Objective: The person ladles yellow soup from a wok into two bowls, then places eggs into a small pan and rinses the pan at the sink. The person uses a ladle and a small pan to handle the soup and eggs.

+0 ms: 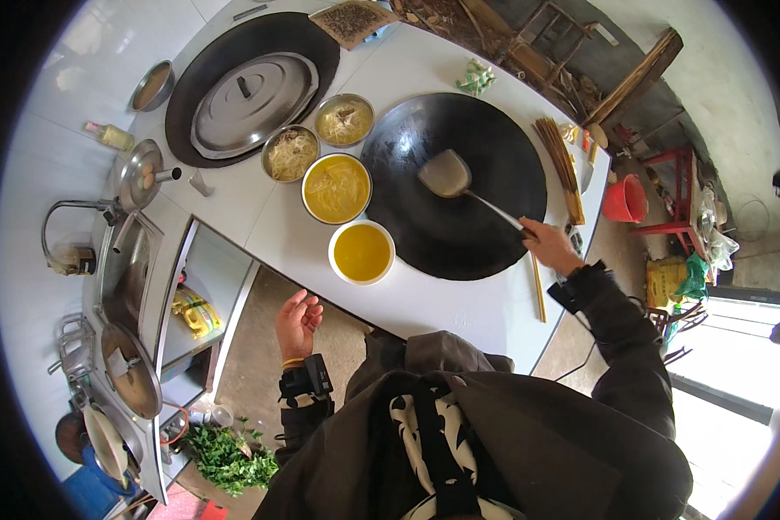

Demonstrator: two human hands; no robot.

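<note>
My right hand (pixel 551 244) grips the handle of a metal wok spatula (pixel 447 174), whose blade rests inside a large black wok (pixel 416 240) set into the white countertop. Below the counter's edge, my left hand (pixel 298 322) hangs with loosely curled fingers and holds nothing. Left of the wok stand a white bowl of yellow liquid (pixel 362 252) and a bowl of noodle-like strands in yellow broth (pixel 336 188). Behind them are two metal bowls, one (pixel 344 119) beside the wok and another (pixel 290 153) near a second wok (pixel 181 123) that holds a metal lid (pixel 253 104).
A bamboo brush (pixel 562 169) and chopsticks (pixel 537 289) lie at the counter's right side. A sink with a faucet (pixel 71 205) is at left, with a round wooden board (pixel 130 370) nearby. Leafy greens (pixel 231 455) lie on the floor; a red bucket (pixel 625 198) stands right.
</note>
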